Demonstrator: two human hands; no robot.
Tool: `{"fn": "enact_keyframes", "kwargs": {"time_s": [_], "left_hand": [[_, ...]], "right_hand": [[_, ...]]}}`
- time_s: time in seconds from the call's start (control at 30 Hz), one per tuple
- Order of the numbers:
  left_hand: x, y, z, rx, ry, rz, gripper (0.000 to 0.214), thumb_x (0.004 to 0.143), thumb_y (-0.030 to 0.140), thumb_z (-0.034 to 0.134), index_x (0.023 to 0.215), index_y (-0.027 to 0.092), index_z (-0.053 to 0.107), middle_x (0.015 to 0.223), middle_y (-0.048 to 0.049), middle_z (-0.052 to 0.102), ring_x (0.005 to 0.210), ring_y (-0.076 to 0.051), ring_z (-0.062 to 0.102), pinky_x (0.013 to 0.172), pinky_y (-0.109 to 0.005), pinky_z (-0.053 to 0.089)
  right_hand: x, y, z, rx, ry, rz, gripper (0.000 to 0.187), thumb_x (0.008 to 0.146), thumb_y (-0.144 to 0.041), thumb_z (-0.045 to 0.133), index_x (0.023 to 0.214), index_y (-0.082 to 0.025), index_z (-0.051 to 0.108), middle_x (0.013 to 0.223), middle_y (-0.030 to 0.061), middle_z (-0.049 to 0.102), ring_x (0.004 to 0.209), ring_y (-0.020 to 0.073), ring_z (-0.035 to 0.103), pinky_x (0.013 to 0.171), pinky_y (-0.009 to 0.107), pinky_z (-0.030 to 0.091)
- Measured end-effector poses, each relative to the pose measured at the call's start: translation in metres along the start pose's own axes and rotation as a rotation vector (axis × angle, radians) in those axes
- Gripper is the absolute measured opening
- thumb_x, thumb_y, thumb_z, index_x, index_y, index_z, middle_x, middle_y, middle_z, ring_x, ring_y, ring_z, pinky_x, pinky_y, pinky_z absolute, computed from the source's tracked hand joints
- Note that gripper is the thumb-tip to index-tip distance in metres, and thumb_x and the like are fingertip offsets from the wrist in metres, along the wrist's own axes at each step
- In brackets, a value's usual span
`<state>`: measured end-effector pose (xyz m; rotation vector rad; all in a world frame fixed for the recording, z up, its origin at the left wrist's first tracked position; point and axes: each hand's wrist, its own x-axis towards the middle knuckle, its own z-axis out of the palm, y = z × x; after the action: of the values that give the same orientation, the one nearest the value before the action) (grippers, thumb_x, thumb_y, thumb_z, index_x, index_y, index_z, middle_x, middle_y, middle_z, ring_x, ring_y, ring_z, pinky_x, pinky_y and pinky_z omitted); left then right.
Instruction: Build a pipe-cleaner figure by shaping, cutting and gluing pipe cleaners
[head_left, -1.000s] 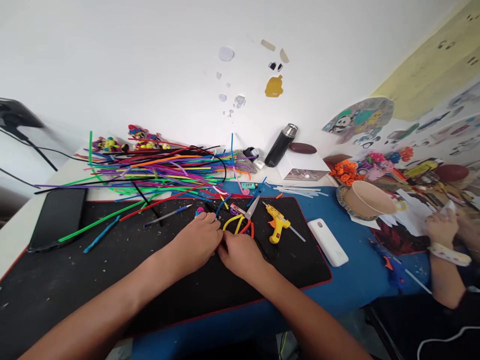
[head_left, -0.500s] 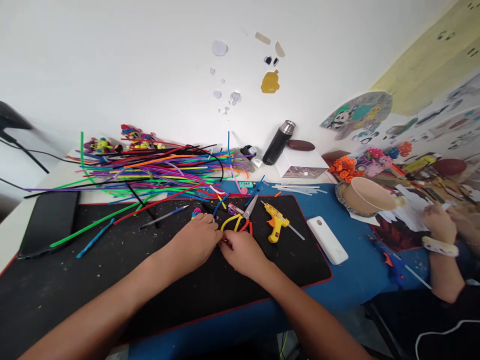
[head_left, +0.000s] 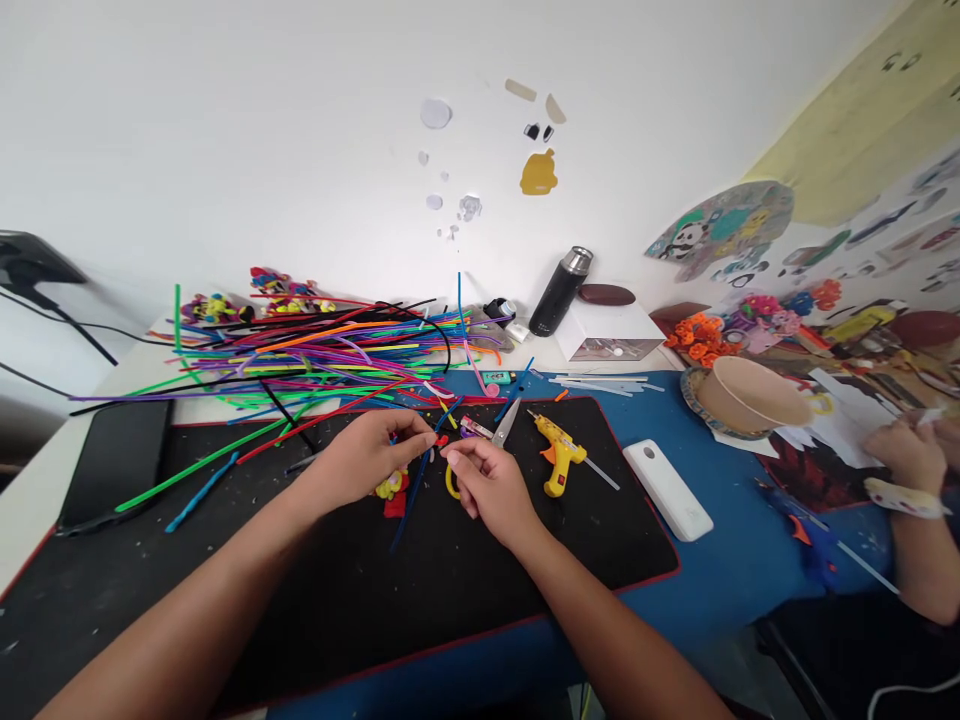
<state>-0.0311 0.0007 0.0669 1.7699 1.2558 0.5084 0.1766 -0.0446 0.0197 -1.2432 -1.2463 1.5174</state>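
My left hand (head_left: 367, 458) is closed, thumb and forefinger brought together. Beneath its curled fingers shows a small yellow, red and multicoloured pipe-cleaner figure (head_left: 393, 487), partly hidden by the hand. My right hand (head_left: 491, 490) faces it a short gap away, fingertips pinched; whatever they hold is too small to name. Tiny red bits (head_left: 442, 440) show between the two hands. A dark blue pipe cleaner (head_left: 407, 515) runs slantwise below the left fingers. Scissors (head_left: 508, 424) lie just beyond the right hand, one yellow handle loop partly covered by it.
A yellow glue gun (head_left: 559, 455) and a white power bank (head_left: 667, 490) lie to the right. Behind the black mat (head_left: 337, 600) spreads a pile of pipe cleaners (head_left: 322, 345). A phone (head_left: 116, 465) lies left; a black flask (head_left: 559, 295) stands behind. Another person's hand (head_left: 904, 450) works far right.
My hands were together over the mat and are now slightly apart, with the left raised. The multicoloured figure and blue pipe cleaner have come into view below the left hand.
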Motion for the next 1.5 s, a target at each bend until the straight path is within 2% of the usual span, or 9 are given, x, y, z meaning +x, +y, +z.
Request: {"fn": "enact_keyframes", "kwargs": {"time_s": [0.13, 0.4, 0.57, 0.67, 0.8, 1.0, 1.2, 1.5], "left_hand": [[0.0, -0.001, -0.001, -0.029, -0.009, -0.042, 0.039, 0.095, 0.059, 0.06, 0.088, 0.023, 0.073, 0.073, 0.0004, 0.068, 0.062, -0.016, 0.06, 0.057, -0.027, 0.045], [0.0, -0.005, -0.001, -0.023, -0.033, -0.003, 0.038, 0.094, 0.056, 0.062, 0.087, 0.02, 0.073, 0.076, -0.0014, 0.068, 0.068, -0.017, 0.061, 0.059, -0.026, 0.045], [-0.001, -0.005, -0.005, -0.094, -0.067, 0.006, 0.048, 0.097, 0.064, 0.057, 0.092, 0.02, 0.074, 0.075, -0.0012, 0.066, 0.069, -0.017, 0.061, 0.062, -0.027, 0.046], [-0.001, -0.005, -0.008, -0.127, -0.081, -0.012, 0.047, 0.093, 0.064, 0.063, 0.096, 0.019, 0.076, 0.076, -0.0012, 0.067, 0.068, -0.017, 0.06, 0.061, -0.027, 0.046], [-0.001, -0.005, -0.007, -0.123, -0.101, 0.002, 0.041, 0.091, 0.06, 0.067, 0.094, 0.019, 0.076, 0.076, -0.0012, 0.067, 0.069, -0.017, 0.06, 0.061, -0.026, 0.046], [0.0, -0.003, -0.004, -0.112, -0.086, 0.023, 0.04, 0.093, 0.058, 0.064, 0.09, 0.019, 0.073, 0.075, -0.0009, 0.065, 0.068, -0.017, 0.059, 0.063, -0.027, 0.046], [0.0, -0.002, -0.004, -0.099, -0.068, 0.036, 0.034, 0.092, 0.054, 0.066, 0.092, 0.02, 0.075, 0.081, -0.0021, 0.07, 0.072, -0.017, 0.062, 0.065, -0.027, 0.048], [-0.002, -0.003, -0.005, -0.007, -0.089, 0.058, 0.028, 0.093, 0.046, 0.063, 0.091, 0.021, 0.075, 0.081, -0.0011, 0.071, 0.074, -0.018, 0.063, 0.068, -0.027, 0.048]], "right_hand": [[0.007, -0.005, 0.007, 0.05, 0.03, -0.026, 0.04, 0.091, -0.059, 0.068, 0.096, -0.019, 0.064, 0.047, -0.0116, 0.047, 0.035, 0.0076, 0.037, 0.04, 0.021, 0.029], [0.012, 0.0, 0.011, 0.065, 0.05, -0.055, 0.043, 0.09, -0.06, 0.07, 0.095, -0.018, 0.066, 0.046, -0.011, 0.049, 0.035, 0.0079, 0.039, 0.037, 0.021, 0.029], [0.014, -0.001, 0.011, 0.097, 0.094, -0.07, 0.039, 0.089, -0.058, 0.073, 0.089, -0.021, 0.064, 0.044, -0.0125, 0.044, 0.033, 0.0076, 0.036, 0.037, 0.021, 0.031], [0.013, -0.003, 0.011, 0.107, 0.09, -0.069, 0.04, 0.089, -0.06, 0.074, 0.086, -0.022, 0.063, 0.044, -0.0128, 0.041, 0.031, 0.0074, 0.034, 0.036, 0.022, 0.027], [0.012, -0.004, 0.012, 0.086, 0.082, -0.074, 0.04, 0.089, -0.06, 0.073, 0.085, -0.022, 0.063, 0.044, -0.0123, 0.041, 0.031, 0.0077, 0.035, 0.036, 0.022, 0.025], [0.01, -0.004, 0.011, 0.021, 0.09, -0.07, 0.039, 0.09, -0.06, 0.072, 0.084, -0.022, 0.064, 0.046, -0.0113, 0.042, 0.032, 0.0089, 0.037, 0.036, 0.023, 0.027], [0.008, -0.003, 0.009, -0.048, 0.068, -0.102, 0.035, 0.093, -0.056, 0.07, 0.084, -0.023, 0.064, 0.046, -0.0107, 0.043, 0.035, 0.0092, 0.037, 0.039, 0.023, 0.029], [0.01, 0.009, 0.006, -0.118, 0.047, -0.118, 0.031, 0.095, -0.052, 0.068, 0.089, -0.022, 0.068, 0.048, -0.0099, 0.044, 0.038, 0.0099, 0.037, 0.042, 0.024, 0.028]]}}
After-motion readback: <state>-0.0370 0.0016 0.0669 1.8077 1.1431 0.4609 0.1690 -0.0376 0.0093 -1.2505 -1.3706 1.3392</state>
